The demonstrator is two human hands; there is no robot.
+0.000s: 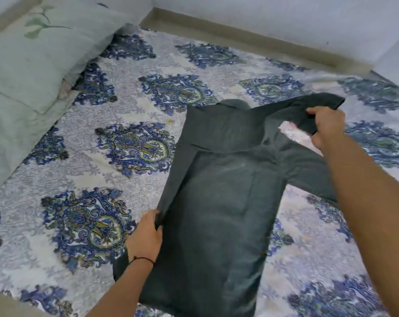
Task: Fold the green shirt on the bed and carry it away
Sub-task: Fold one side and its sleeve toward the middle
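Shirt: green shirt [219, 202] flat on bed [148, 65].
Left hand [146, 236]: pinches shirt's folded left edge.
Right hand [326, 126]: grips lifted sleeve.

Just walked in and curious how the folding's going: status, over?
Left hand grips the green shirt at its folded side edge. Right hand holds one sleeve. Shirt partly folded on the bed, nothing in the way.

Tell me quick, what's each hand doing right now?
Left hand: closed, gripping the green shirt at its folded left edge.
Right hand: closed, gripping the shirt's sleeve.
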